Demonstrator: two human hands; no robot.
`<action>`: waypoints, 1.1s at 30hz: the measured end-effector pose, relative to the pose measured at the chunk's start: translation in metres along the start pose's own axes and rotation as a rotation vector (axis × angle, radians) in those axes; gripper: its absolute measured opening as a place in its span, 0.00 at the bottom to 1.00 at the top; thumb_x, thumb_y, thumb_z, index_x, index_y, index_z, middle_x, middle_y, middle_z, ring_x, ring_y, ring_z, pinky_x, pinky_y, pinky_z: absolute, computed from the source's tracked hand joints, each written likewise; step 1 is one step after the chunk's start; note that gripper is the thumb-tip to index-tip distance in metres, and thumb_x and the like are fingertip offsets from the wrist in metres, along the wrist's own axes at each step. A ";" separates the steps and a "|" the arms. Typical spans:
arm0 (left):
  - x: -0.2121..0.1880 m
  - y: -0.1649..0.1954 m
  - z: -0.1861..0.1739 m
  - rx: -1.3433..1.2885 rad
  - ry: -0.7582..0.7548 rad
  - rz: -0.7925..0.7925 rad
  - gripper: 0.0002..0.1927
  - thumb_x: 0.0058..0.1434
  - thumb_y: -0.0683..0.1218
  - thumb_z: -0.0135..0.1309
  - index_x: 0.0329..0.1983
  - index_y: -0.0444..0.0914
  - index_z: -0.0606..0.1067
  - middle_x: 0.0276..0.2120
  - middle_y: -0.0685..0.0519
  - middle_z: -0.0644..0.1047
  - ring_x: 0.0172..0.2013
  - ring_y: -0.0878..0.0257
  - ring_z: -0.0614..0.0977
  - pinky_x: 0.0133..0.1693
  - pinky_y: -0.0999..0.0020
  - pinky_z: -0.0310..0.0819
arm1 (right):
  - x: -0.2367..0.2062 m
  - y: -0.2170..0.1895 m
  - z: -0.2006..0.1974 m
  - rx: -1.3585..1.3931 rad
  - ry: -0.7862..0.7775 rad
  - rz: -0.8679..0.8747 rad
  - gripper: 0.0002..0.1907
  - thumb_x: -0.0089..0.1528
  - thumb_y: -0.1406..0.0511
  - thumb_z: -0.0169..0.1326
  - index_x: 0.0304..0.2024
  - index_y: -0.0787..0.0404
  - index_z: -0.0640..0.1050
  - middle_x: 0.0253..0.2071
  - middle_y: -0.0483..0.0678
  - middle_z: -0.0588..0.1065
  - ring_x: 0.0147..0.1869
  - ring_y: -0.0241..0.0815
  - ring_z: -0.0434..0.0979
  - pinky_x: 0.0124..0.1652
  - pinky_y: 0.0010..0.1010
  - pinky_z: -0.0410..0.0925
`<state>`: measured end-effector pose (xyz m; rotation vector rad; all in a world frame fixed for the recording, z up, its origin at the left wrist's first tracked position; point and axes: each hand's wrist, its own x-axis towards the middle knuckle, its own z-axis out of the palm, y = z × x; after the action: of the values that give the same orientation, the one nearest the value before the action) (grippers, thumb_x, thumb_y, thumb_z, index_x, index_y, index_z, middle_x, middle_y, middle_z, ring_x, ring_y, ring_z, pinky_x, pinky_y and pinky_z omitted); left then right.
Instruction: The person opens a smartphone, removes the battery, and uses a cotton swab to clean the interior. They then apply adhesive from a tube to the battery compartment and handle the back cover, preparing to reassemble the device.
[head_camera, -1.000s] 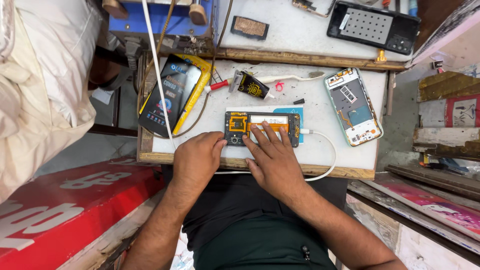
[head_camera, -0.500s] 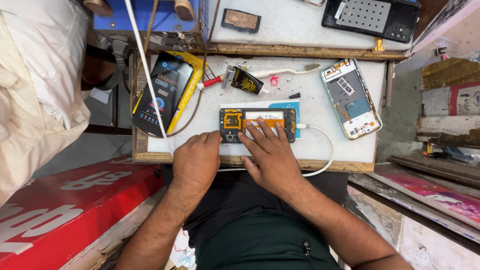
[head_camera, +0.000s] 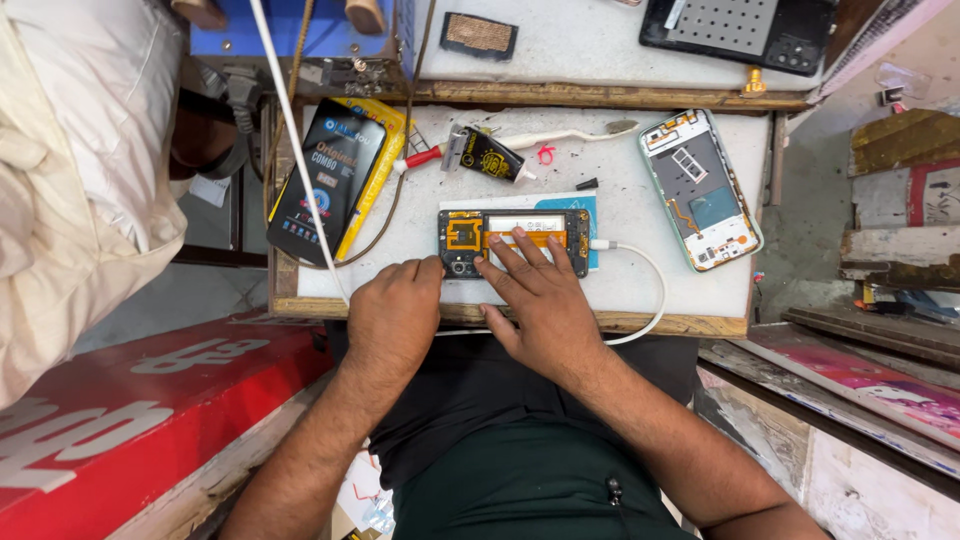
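A black and yellow package (head_camera: 335, 180) lies well beyond the left hand (head_camera: 395, 315), whose fingers are curled together, their tips touching the near left corner of an opened phone (head_camera: 513, 240) on the white worktop (head_camera: 620, 285). The right hand (head_camera: 540, 300) lies flat, fingers (head_camera: 520, 250) spread and pressing on the phone's exposed inside. Further right of those fingers, well apart, lies a second opened phone (head_camera: 700, 190) with a pale green frame.
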<state>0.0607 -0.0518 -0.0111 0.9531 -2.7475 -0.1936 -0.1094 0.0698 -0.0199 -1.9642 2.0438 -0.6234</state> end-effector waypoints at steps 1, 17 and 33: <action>-0.001 0.000 0.001 0.022 -0.013 -0.002 0.04 0.54 0.39 0.59 0.31 0.39 0.75 0.25 0.52 0.78 0.30 0.57 0.83 0.29 0.63 0.79 | 0.000 0.000 0.001 0.001 0.000 0.003 0.31 0.60 0.58 0.61 0.66 0.55 0.72 0.72 0.51 0.65 0.78 0.54 0.57 0.72 0.59 0.48; -0.001 0.003 0.002 0.001 0.003 -0.016 0.03 0.58 0.41 0.59 0.31 0.39 0.76 0.25 0.52 0.78 0.30 0.56 0.83 0.30 0.62 0.78 | -0.001 0.001 0.002 0.005 -0.012 0.015 0.31 0.60 0.57 0.61 0.66 0.55 0.73 0.72 0.52 0.65 0.78 0.54 0.58 0.72 0.59 0.47; 0.000 0.001 0.005 0.050 -0.010 -0.017 0.06 0.52 0.38 0.60 0.32 0.39 0.76 0.25 0.53 0.77 0.30 0.58 0.83 0.28 0.64 0.78 | -0.001 0.000 0.002 0.023 0.003 0.019 0.31 0.60 0.57 0.62 0.65 0.55 0.73 0.72 0.51 0.66 0.78 0.53 0.58 0.72 0.59 0.48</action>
<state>0.0589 -0.0510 -0.0159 0.9904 -2.7660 -0.1335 -0.1086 0.0709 -0.0220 -1.9294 2.0458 -0.6434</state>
